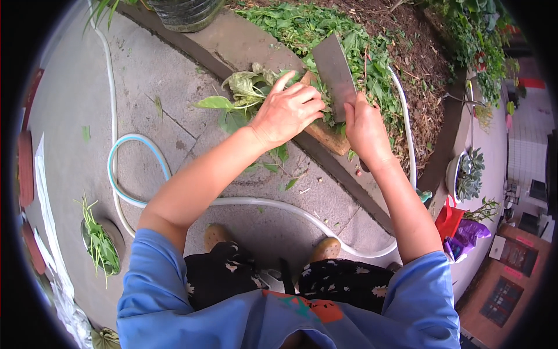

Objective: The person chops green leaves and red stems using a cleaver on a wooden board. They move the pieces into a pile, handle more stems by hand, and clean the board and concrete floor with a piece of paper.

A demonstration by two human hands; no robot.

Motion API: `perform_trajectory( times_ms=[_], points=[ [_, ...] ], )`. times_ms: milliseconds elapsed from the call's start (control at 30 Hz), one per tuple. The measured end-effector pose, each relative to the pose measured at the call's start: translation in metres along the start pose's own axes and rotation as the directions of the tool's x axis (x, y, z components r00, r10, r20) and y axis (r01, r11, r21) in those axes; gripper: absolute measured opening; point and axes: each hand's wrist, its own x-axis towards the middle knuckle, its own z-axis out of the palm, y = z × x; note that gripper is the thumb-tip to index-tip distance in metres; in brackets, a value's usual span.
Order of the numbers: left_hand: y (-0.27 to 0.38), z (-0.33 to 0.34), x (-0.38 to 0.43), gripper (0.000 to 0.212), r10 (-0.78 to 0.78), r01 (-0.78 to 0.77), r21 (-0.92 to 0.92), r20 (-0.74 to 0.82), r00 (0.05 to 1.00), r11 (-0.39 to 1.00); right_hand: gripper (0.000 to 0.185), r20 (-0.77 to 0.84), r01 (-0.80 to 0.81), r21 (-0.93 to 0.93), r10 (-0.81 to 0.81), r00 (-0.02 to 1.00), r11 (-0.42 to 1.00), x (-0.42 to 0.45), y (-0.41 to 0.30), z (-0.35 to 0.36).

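My right hand (368, 128) grips the handle of a cleaver (335, 72), whose broad blade stands raised beside the fingers of my left hand. Under both hands lies a wooden board (329, 137) on the concrete ledge, partly hidden by greens. My left hand (290, 109) presses on a bunch of leafy greens (244, 89), fingers bent towards the blade. Leaves and stems of the bunch stick out to the left, past the ledge. Beyond the blade, a heap of cut green leaves (301, 26) covers the soil of the planting bed.
A pale hose (279, 201) loops over the paving near my feet. At the left stands a bowl of green stems (101, 248). A dark ribbed pot (187, 13) is on the ledge above. To the right are a succulent in a white pot (453, 174) and a purple bag (471, 235).
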Motion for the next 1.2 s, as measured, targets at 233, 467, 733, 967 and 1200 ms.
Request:
perform_trajectory(
  times_ms=[233,467,733,967,1200],
  points=[
    [-0.008,0.005,-0.005,0.031,-0.090,0.087,-0.147,-0.010,0.996,0.985,0.016,-0.005,-0.025,0.071,0.025,1.000,0.997,0.003,0.009,-0.020],
    [-0.009,0.020,0.006,0.016,-0.092,0.082,-0.149,-0.058,0.994,0.985,0.015,-0.185,-0.059,0.110,0.079,0.980,0.992,0.014,-0.020,-0.055],
    [-0.002,0.011,0.000,0.017,-0.023,0.018,-0.055,-0.095,0.995,0.998,0.019,-0.022,0.014,-0.096,-0.017,1.000,0.995,0.013,-0.012,-0.058],
    [0.001,0.015,0.004,0.020,-0.022,0.007,-0.122,-0.128,0.992,0.992,0.018,-0.050,0.008,-0.172,-0.016,0.999,0.985,-0.002,0.004,-0.005],
    [-0.010,0.012,-0.016,0.019,-0.065,0.055,-0.098,-0.104,0.993,0.994,0.017,-0.126,-0.007,0.108,0.021,0.992,0.994,0.011,-0.043,-0.053]
  ],
)
